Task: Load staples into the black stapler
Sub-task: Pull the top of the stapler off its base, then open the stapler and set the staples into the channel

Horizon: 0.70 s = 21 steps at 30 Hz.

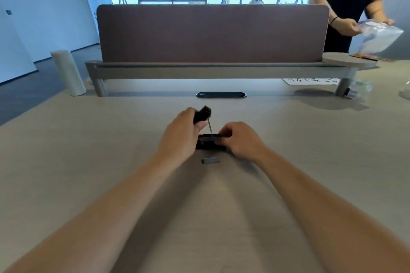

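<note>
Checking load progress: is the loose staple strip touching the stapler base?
Apart. Head view shows bare table between the staple strip and the stapler base.

Light wood-grain surface point(111, 162) carries: black stapler base point(209, 143) near centre, grey staple strip point(210, 160) just in front of it, pale cylinder point(68, 72) upright far left, raised divider shelf point(199, 71) on legs at back, printed sheet point(310, 81) far right.

Brown divider panel point(213, 33), cream cylinder point(67, 72), cable grommet point(221, 95), bystander holding plastic bag point(380, 36)
</note>
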Each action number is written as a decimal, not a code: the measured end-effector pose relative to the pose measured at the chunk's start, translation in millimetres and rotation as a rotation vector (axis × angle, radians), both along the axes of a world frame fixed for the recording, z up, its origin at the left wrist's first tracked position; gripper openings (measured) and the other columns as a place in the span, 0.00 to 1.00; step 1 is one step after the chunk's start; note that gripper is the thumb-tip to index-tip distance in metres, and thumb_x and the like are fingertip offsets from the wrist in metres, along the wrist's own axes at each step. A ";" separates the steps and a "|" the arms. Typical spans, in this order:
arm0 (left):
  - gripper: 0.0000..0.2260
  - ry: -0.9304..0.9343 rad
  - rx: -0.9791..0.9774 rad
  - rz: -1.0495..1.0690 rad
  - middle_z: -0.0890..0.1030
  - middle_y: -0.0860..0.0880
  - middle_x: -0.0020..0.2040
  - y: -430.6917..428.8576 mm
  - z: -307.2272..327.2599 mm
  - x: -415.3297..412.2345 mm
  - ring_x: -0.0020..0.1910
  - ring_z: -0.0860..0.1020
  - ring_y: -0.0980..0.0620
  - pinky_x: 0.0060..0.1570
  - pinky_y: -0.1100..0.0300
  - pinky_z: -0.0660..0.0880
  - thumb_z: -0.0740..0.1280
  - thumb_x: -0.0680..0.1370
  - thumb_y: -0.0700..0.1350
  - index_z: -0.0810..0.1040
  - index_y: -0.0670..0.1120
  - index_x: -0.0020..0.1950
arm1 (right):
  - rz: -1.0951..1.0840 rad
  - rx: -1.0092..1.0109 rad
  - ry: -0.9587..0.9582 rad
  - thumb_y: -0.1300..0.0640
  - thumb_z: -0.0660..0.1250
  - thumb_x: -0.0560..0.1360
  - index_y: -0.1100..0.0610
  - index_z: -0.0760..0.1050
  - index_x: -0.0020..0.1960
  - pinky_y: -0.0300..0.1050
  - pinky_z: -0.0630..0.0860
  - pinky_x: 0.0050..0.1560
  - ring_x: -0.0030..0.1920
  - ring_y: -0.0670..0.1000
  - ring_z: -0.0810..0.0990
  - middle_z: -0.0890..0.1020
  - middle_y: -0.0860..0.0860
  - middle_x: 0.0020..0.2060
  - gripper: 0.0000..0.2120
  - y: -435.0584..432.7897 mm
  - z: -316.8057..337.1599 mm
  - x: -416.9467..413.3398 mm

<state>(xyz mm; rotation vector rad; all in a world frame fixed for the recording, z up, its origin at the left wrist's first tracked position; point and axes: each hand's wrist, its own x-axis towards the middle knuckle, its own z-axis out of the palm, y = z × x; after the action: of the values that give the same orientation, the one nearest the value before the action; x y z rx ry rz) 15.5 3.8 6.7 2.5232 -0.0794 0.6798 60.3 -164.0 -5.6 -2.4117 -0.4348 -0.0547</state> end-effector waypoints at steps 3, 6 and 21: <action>0.12 0.014 -0.099 0.021 0.76 0.46 0.45 6.6 3.8 -9.2 0.40 0.75 0.47 0.37 0.51 0.71 0.58 0.81 0.53 0.71 0.45 0.55 | 0.003 -0.051 -0.015 0.51 0.73 0.72 0.53 0.81 0.46 0.44 0.69 0.39 0.43 0.51 0.78 0.81 0.48 0.41 0.07 0.0 2.0 -4.5; 0.14 0.000 -0.240 0.057 0.77 0.49 0.49 15.3 9.1 -19.2 0.42 0.77 0.47 0.39 0.52 0.72 0.55 0.83 0.49 0.64 0.48 0.67 | -0.009 -0.088 -0.029 0.51 0.72 0.72 0.53 0.81 0.46 0.43 0.67 0.39 0.43 0.50 0.76 0.80 0.47 0.41 0.06 -2.5 4.4 -10.7; 0.18 0.217 0.041 0.384 0.71 0.37 0.59 57.1 4.3 -42.8 0.58 0.71 0.39 0.57 0.50 0.70 0.59 0.80 0.50 0.73 0.35 0.58 | -0.091 -0.143 -0.029 0.52 0.70 0.75 0.55 0.81 0.53 0.45 0.70 0.46 0.47 0.51 0.76 0.82 0.52 0.49 0.10 -5.8 7.2 -22.8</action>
<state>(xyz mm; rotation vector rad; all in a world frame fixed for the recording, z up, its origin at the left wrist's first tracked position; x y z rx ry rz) -27.4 60.9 11.0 2.6602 0.4823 0.5437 37.5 -169.7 1.7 -2.5740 -0.3520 -0.1015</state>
